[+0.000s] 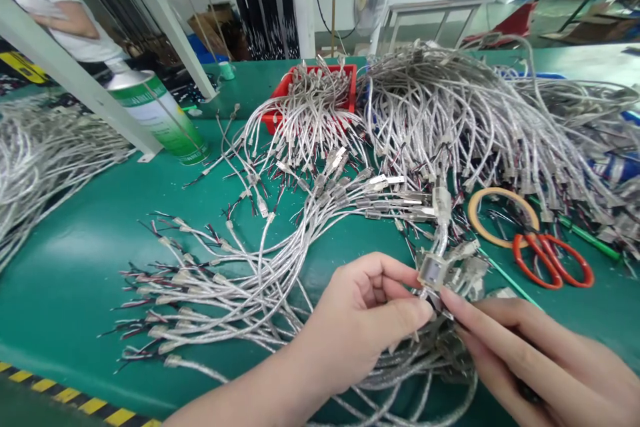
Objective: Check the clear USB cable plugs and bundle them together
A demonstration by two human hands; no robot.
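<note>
My left hand [360, 320] pinches a clear-sheathed cable by its square metal connector [433, 271], thumb and forefinger closed on it. My right hand [530, 353] comes in from the lower right, its long fingers pressed together against the same connector and the cable ends under it. A fanned bundle of silvery cables [250, 280] with red and black wire tips lies on the green bench just left of my hands. More cables pass beneath both hands.
A large heap of cables [475, 113] fills the back right, partly in a red bin [280, 90]. Red-handled scissors [550, 260] and a tape roll [500, 217] lie right. A green spray can [160, 117] stands back left, near a person in white [55, 7].
</note>
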